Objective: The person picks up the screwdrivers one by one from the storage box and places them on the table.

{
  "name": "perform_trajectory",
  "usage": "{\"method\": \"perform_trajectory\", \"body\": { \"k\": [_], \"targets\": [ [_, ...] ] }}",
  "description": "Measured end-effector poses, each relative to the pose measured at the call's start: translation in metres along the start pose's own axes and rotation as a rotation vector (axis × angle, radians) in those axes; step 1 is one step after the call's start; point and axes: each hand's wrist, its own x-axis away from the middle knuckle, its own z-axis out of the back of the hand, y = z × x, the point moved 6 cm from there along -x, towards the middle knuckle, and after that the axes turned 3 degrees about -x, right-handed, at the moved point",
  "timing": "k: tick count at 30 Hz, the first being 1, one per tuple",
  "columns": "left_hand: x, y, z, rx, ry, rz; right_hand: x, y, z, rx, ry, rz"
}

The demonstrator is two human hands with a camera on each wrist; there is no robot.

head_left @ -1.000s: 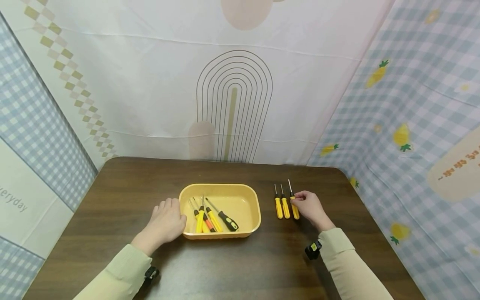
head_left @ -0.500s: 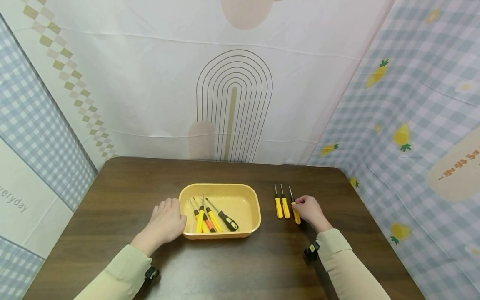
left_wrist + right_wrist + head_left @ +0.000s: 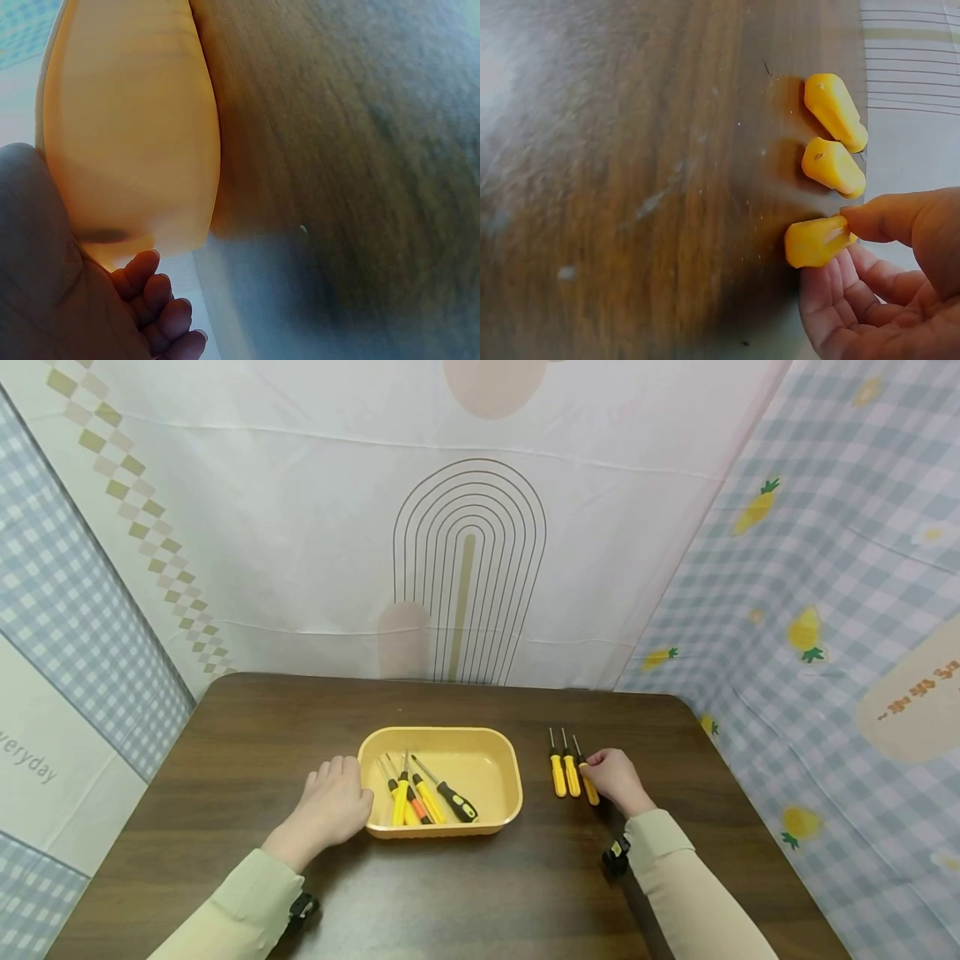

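Note:
My right hand [image 3: 611, 775] pinches the handle of a yellow screwdriver [image 3: 591, 792] between thumb and fingers. In the right wrist view the handle's butt end [image 3: 810, 244] points toward the camera, close over the table. Two similar yellow-handled screwdrivers [image 3: 557, 775] [image 3: 572, 775] lie side by side just left of it, shafts pointing to the back. My left hand [image 3: 333, 797] grips the left end of a yellow plastic basket [image 3: 495, 768]; the left wrist view shows the thumb at its rim and the other fingers curled by its outer wall [image 3: 142, 127].
Inside the basket, several screwdrivers lie heaped toward the left, including a black-and-yellow one [image 3: 457, 803] and a red-and-black handle [image 3: 417, 806]. The dark wooden table [image 3: 480, 893] meets a patterned cloth backdrop [image 3: 315, 543] at its far edge.
The right hand has first drawn its screwdriver slightly toward the front edge, then shifted it left, nearer the other two. The left hand and the basket have stayed still.

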Motion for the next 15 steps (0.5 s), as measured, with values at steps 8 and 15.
{"method": "perform_trajectory", "body": {
  "k": [8, 15],
  "targets": [
    [0.0001, -0.0002, 0.0007, -0.003, 0.001, 0.003, -0.0067, -0.0013, -0.0022, -0.023, 0.019, -0.014],
    [0.0, 0.0, 0.0003, 0.0, 0.002, -0.001, -0.0079, -0.0009, -0.0031, -0.049, 0.035, 0.0]
  ]
}}
